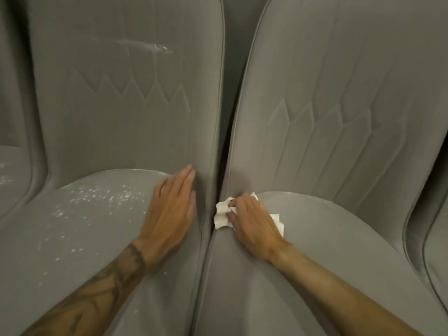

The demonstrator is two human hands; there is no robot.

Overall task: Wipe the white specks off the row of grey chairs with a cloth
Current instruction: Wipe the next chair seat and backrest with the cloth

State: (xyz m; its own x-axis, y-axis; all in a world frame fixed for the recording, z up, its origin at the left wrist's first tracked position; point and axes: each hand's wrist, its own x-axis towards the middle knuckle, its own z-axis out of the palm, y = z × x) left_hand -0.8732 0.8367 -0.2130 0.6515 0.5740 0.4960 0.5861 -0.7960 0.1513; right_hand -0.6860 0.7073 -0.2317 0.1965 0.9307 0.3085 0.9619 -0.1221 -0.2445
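Right grip [254,221] pinching crumpled white cloth [221,215] w/ curled fingers, pressing it at far-left edge of right grey upholstered chair seat [339,238]. Left grip [169,209] lying flat, fingers straight, on left grey chair seat [60,275] beside scattered white specks [101,197]. Risk: left forearm probably dragging thru specks, grinding them into fabric.

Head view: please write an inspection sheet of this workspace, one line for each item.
Surface: left seat carries white specks; right seat looks clean.
Job's things: cloth lies at the right seat's left edge, by the gap.
Clutter: nothing seen.
Hands: left hand rests flat on left seat; right hand grips the cloth.
Cables: nothing seen.
Surroundings: smear on left backrest; specks on a third seat far left.
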